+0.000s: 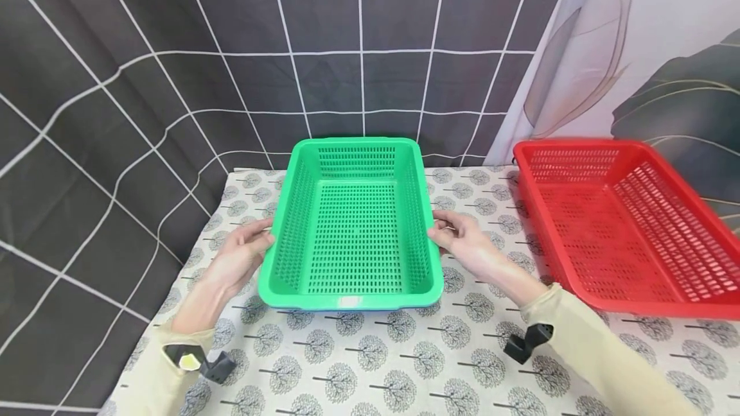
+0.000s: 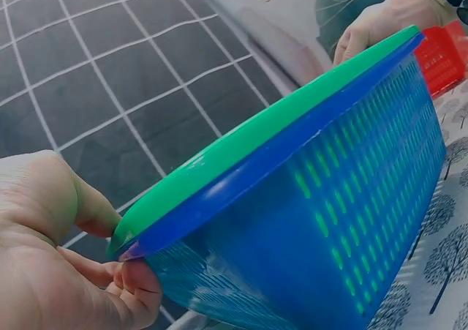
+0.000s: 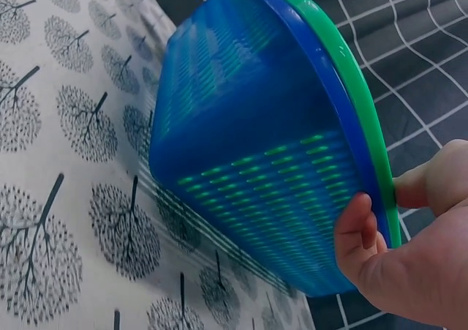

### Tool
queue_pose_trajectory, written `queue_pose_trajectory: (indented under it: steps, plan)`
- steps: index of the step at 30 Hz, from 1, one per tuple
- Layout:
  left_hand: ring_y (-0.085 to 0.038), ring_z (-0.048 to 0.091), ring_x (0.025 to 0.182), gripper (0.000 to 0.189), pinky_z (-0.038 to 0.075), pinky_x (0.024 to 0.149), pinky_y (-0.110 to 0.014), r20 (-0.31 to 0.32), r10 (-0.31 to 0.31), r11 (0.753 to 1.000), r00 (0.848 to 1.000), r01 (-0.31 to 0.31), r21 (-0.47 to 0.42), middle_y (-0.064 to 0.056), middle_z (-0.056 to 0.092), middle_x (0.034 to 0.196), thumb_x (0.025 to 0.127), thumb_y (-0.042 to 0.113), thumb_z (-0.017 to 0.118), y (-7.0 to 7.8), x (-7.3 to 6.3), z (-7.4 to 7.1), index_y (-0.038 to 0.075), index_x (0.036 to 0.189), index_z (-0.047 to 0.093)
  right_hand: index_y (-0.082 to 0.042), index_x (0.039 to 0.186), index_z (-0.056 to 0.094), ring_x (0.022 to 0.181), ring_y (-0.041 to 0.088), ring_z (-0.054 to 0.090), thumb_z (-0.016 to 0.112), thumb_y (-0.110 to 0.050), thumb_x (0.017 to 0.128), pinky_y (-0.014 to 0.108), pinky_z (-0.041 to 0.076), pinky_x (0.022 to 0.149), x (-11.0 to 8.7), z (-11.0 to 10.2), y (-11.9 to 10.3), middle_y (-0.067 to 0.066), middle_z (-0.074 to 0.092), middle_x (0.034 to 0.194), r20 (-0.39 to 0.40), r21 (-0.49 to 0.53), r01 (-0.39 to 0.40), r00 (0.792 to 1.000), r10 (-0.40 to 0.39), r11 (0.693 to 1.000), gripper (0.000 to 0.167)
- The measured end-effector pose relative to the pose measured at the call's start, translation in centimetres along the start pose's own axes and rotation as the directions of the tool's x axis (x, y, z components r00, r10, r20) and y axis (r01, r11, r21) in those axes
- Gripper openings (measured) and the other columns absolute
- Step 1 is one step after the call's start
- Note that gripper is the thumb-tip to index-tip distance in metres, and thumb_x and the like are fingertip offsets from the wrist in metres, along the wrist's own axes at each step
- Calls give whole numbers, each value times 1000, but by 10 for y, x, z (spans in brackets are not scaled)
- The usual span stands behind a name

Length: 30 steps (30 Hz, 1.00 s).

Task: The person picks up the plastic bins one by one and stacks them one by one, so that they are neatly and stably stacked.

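Observation:
A green slotted plastic basket sits nested inside a blue basket, their rims one over the other. Only a thin blue edge shows in the head view, while both wrist views show the blue outer walls. My left hand grips the stacked rims at the left side, thumb on the green rim and fingers curled under the blue one. On the opposite side my right hand pinches both rims the same way, fingertips against the blue wall. No items lie in the green basket.
To the right stands a red slotted basket on the tree-patterned tablecloth. A dark curtain with white grid lines hangs behind and at the left. A pale leaf-print curtain hangs at the back right.

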<state>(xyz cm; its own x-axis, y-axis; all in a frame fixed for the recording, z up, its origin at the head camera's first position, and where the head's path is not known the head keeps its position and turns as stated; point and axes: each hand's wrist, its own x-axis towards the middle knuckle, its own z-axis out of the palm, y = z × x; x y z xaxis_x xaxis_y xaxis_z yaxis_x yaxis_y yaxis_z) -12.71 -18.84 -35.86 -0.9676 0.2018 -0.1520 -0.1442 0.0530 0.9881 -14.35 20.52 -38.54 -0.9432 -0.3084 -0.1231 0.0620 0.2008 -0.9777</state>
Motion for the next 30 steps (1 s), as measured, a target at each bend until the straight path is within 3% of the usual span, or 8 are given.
queue_pose_trajectory:
  steps: [7,14,22,30]
  plan:
    - [-14,64,97,49,51,92,-27,33,-9,1000,999,9,4,-12,64,111,101,-2,42,-2,7,18,-17,146,28,15,147,30,100,23,59,55,-7,101,33,55,86,-10,-20,4,24,54,121,-23,-55,-2,1000,1,998,57]
    - [-19,62,105,51,48,97,-28,39,-47,998,998,45,42,-28,54,126,102,1,42,-4,14,36,-14,148,26,15,145,34,98,21,59,54,-4,100,33,55,86,-21,-38,6,24,54,116,-18,-54,21,1000,-22,998,52]
    - [-30,57,116,51,44,105,-36,53,-72,994,996,67,83,-28,52,132,102,2,42,-6,23,54,-12,149,27,15,146,32,101,23,61,55,-7,102,32,55,88,-30,-56,10,24,53,118,-28,-102,7,1000,-9,995,54]
    - [-33,56,119,52,43,106,-38,47,-70,994,996,66,91,-29,51,135,101,1,44,-7,29,65,-11,149,28,15,146,33,96,26,66,55,-8,102,29,56,83,-34,-68,12,24,54,115,-29,-137,-1,1000,-3,991,54]
